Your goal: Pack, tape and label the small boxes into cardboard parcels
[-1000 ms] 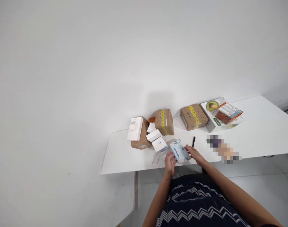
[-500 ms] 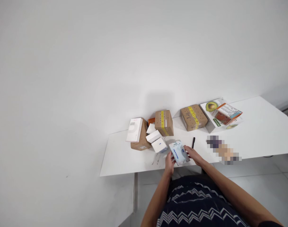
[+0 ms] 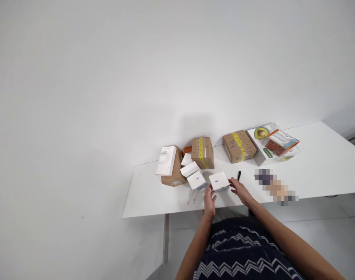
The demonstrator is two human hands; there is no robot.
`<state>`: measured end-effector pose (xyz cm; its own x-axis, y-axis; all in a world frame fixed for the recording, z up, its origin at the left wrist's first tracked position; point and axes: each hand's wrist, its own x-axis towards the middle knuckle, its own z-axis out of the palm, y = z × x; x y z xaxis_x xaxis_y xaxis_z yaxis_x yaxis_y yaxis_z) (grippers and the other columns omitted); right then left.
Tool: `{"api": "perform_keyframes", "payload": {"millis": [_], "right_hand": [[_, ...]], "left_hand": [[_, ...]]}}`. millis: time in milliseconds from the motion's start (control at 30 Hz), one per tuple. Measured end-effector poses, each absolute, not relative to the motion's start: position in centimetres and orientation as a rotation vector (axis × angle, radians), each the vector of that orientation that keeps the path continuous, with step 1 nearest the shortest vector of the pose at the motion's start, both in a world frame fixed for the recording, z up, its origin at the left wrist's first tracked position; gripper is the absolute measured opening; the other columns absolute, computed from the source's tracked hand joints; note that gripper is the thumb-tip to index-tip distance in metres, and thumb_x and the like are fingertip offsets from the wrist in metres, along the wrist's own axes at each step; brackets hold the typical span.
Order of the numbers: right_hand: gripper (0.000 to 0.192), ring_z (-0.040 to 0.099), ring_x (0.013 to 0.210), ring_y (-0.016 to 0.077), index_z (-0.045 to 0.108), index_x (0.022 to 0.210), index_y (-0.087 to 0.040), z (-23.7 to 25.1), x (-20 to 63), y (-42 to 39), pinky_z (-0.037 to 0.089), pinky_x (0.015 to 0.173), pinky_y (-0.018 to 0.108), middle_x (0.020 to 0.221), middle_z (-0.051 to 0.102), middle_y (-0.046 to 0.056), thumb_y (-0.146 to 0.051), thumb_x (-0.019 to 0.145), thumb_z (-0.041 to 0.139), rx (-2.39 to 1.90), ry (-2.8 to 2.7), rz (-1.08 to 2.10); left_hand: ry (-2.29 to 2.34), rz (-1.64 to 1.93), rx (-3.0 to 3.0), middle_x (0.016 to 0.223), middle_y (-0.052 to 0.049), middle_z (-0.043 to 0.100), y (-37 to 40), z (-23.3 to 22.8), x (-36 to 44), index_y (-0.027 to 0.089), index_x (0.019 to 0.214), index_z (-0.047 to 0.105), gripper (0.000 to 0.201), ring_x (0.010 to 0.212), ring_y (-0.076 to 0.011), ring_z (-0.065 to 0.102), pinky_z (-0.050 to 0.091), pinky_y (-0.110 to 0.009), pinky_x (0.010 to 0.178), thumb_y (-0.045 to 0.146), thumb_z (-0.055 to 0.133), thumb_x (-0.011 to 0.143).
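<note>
A small white box (image 3: 219, 181) with a short blue mark on top stands on the table close to my body. My left hand (image 3: 209, 201) is at its near left corner, thumb and fingers apart, fingertips at the box's edge. From the other side my right hand (image 3: 240, 191) reaches the box's right edge with spread fingertips. Whether either hand still presses on the box cannot be made out. Just left stands a similar white box (image 3: 196, 180), and behind that another white box (image 3: 190, 169). A black marker (image 3: 239, 175) lies beyond my right fingers.
Along the wall stand a brown carton (image 3: 202, 152) with yellow tape, a second taped carton (image 3: 239, 146), and an avocado-printed box (image 3: 261, 149) bearing an orange-edged package (image 3: 280, 142). A flat white box (image 3: 166, 160) leans on another carton (image 3: 177, 171). A pixelated item (image 3: 275, 186) lies right on the white table (image 3: 320, 163).
The box between my hands has turned from its printed, light-blue face to its white top and now stands on the table. My fingers have loosened around it.
</note>
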<state>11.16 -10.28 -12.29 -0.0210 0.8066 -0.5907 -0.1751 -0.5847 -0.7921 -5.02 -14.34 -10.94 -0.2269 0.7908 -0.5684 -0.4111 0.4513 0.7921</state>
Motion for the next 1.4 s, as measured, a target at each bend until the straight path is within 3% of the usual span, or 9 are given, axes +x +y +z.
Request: {"api": "perform_keyframes", "payload": {"millis": [333, 500, 667, 900, 1000, 1133, 1233, 1400], "right_hand": [[0.043, 0.059, 0.104, 0.0234, 0.064, 0.090, -0.022, -11.8, 11.6, -11.0, 0.049, 0.077, 0.031, 0.116, 0.064, 0.009, -0.061, 0.076, 0.051, -1.496, -0.621, 1.681], [0.046, 0.063, 0.094, 0.0231, 0.062, 0.086, -0.020, -12.2, 12.4, -10.3, 0.049, 0.073, 0.032, 0.104, 0.067, 0.010, -0.061, 0.082, 0.039, -1.674, -0.906, 1.554], [0.023, 0.062, 0.096, 0.0310, 0.056, 0.080, -0.020, -14.3, 13.9, -8.5, 0.044, 0.084, 0.043, 0.087, 0.068, 0.012, -0.042, 0.077, 0.056, -2.115, -1.255, 1.270], [0.017, 0.058, 0.105, 0.0364, 0.052, 0.073, -0.020, -16.4, 14.6, -8.2, 0.041, 0.087, 0.052, 0.087, 0.067, 0.016, -0.035, 0.071, 0.062, -2.250, -1.240, 1.270], [0.019, 0.062, 0.095, 0.0345, 0.048, 0.058, -0.022, -16.7, 15.0, -8.3, 0.045, 0.082, 0.047, 0.068, 0.064, 0.011, -0.030, 0.066, 0.063, -2.197, -1.162, 1.338], [0.022, 0.061, 0.058, 0.0237, 0.044, 0.052, -0.024, -16.7, 15.5, -8.8, 0.047, 0.057, 0.036, 0.046, 0.052, 0.003, -0.033, 0.067, 0.056, -2.032, -0.954, 1.467], [0.019, 0.050, 0.043, 0.0151, 0.045, 0.058, -0.023, -15.7, 15.7, -9.2, 0.042, 0.046, 0.031, 0.049, 0.054, 0.001, -0.037, 0.068, 0.053, -1.862, -0.784, 1.489], [0.021, 0.050, 0.049, 0.0123, 0.043, 0.064, -0.023, -12.2, 15.6, -8.8, 0.043, 0.049, 0.027, 0.058, 0.056, -0.001, -0.036, 0.063, 0.059, -1.614, -0.611, 1.395]], "left_hand": [[1.368, 1.160, 0.496, 0.121, -0.008, 0.060, -14.5, -9.3, -4.8, 0.022, 0.105, 0.064, 0.045, 0.112, -0.0218, 0.054, 0.038, -0.035, 0.097, 0.053, 0.057, 0.074], [1.500, 1.134, 0.499, 0.107, -0.007, 0.064, -14.5, -9.7, -4.7, 0.020, 0.095, 0.062, 0.040, 0.104, -0.0225, 0.056, 0.040, -0.036, 0.092, 0.054, 0.058, 0.074], [1.578, 1.169, 0.622, 0.116, -0.009, 0.058, -14.8, -9.9, -4.5, 0.022, 0.108, 0.055, 0.044, 0.105, -0.0225, 0.055, 0.041, -0.034, 0.091, 0.046, 0.064, 0.073], [1.595, 1.198, 0.780, 0.126, -0.011, 0.052, -14.5, -9.4, -4.1, 0.023, 0.119, 0.050, 0.054, 0.111, -0.0222, 0.052, 0.039, -0.033, 0.095, 0.032, 0.069, 0.069], [1.590, 1.181, 0.905, 0.129, -0.010, 0.049, -14.0, -9.1, -4.1, 0.024, 0.125, 0.047, 0.058, 0.118, -0.0231, 0.047, 0.035, -0.035, 0.101, 0.029, 0.067, 0.071], [1.568, 1.149, 1.027, 0.135, -0.011, 0.043, -13.6, -8.5, -4.1, 0.024, 0.131, 0.043, 0.066, 0.125, -0.0247, 0.040, 0.030, -0.037, 0.106, 0.028, 0.068, 0.070], [1.538, 1.120, 1.034, 0.133, -0.011, 0.045, -13.5, -8.2, -4.0, 0.025, 0.134, 0.041, 0.074, 0.126, -0.0252, 0.039, 0.029, -0.037, 0.108, 0.027, 0.071, 0.067], [1.571, 1.087, 1.058, 0.131, -0.011, 0.046, -13.7, -8.1, -3.9, 0.024, 0.135, 0.040, 0.080, 0.123, -0.0263, 0.043, 0.032, -0.037, 0.106, 0.024, 0.074, 0.063]]}}
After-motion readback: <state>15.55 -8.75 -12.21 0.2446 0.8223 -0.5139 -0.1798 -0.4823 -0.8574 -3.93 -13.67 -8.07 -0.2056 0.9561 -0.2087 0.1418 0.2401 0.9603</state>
